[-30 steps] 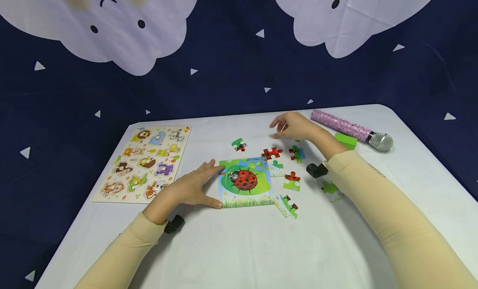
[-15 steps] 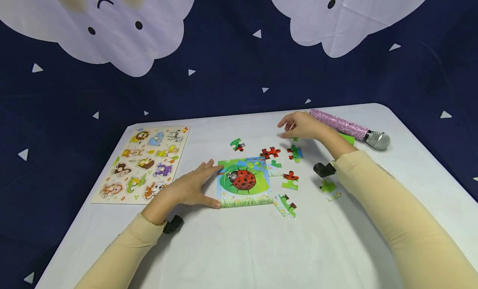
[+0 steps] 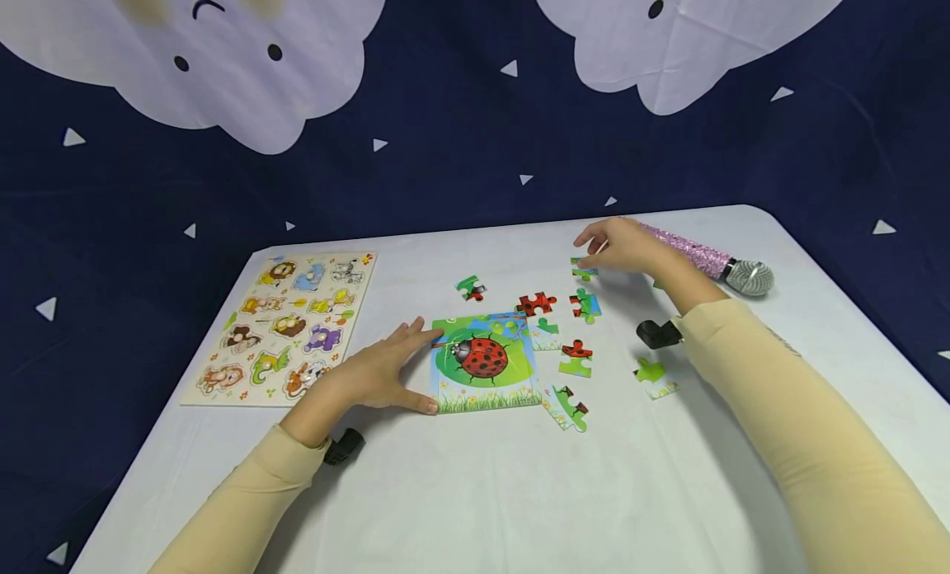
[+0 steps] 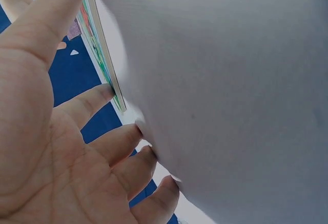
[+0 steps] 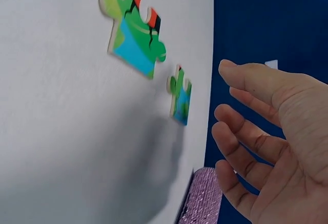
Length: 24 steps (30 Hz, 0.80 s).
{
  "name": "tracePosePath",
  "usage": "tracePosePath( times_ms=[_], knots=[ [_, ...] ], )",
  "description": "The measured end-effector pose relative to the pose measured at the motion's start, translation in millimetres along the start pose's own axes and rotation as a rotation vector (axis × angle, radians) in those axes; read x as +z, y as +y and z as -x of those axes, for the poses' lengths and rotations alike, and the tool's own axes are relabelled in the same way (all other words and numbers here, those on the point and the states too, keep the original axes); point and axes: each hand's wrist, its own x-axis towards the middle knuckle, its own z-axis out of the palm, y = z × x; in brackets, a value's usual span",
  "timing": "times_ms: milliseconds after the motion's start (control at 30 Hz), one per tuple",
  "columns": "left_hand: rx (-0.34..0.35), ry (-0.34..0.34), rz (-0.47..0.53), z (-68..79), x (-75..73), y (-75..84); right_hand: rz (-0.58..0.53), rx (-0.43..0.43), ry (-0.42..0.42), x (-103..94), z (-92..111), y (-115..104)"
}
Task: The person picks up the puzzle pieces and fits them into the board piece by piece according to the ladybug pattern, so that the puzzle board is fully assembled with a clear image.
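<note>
My left hand (image 3: 378,369) lies at the left edge of the ladybug puzzle board (image 3: 486,364), thumb and index finger spread against its side. In the left wrist view a finger (image 4: 97,101) touches the board's edge. Above the far right of the table, my right hand (image 3: 623,246) hovers with loosely bent fingers and nothing between them. Just beneath its fingertips lies a green and blue puzzle piece (image 3: 584,270), also seen in the right wrist view as a small piece (image 5: 181,97). Nearer stands another green, blue and red piece (image 5: 136,32).
Several loose pieces lie right of the board, among them a red one (image 3: 537,303) and a green one (image 3: 655,378). One piece (image 3: 471,288) is behind it. An animal peg puzzle (image 3: 282,326) is at left, a pink glitter microphone (image 3: 698,252) at back right, partly behind my right arm.
My right hand has moved to the right, uncovering the far green and blue piece. A green block behind the right arm is now mostly hidden. The left hand stays at the board.
</note>
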Motion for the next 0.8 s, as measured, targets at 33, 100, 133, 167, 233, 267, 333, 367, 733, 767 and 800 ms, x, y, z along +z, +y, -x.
tracePosePath(
  times_ms=[33,100,133,167,233,267,333,367,733,767,800],
  knots=[
    [0.001,0.001,0.001,-0.1,0.1,0.0,0.005,0.005,0.004,-0.2,0.6,2.1],
    [0.004,0.002,0.002,0.0,0.3,-0.1,0.016,0.013,0.009,-0.8,1.9,5.7],
    [0.006,0.003,0.002,0.1,0.4,0.1,0.018,0.012,0.009,-0.9,2.6,7.4],
    [0.004,0.000,0.006,-0.1,0.6,-0.1,0.020,0.010,0.009,-1.2,3.5,8.5],
    [0.004,0.000,0.006,-0.2,0.4,0.1,0.021,0.004,0.005,-1.1,4.4,10.8],
    [0.005,-0.001,0.006,-0.2,0.4,0.0,0.015,0.002,-0.002,-1.1,5.1,11.2],
    [0.007,0.000,0.007,0.2,0.0,-0.1,0.004,0.005,-0.018,-0.6,6.3,12.0],
    [0.006,0.001,0.009,0.4,-0.2,-0.2,-0.001,0.007,-0.026,-0.4,7.2,11.8],
    [0.012,0.001,0.015,1.4,-1.5,-0.1,0.003,0.033,-0.106,10.5,24.0,8.2],
    [0.010,-0.001,0.015,1.6,-1.4,-0.2,0.009,0.034,-0.114,12.4,25.2,8.2],
    [0.011,0.000,0.014,1.7,-1.3,-0.1,0.012,0.040,-0.123,14.4,26.2,8.0]
  ],
)
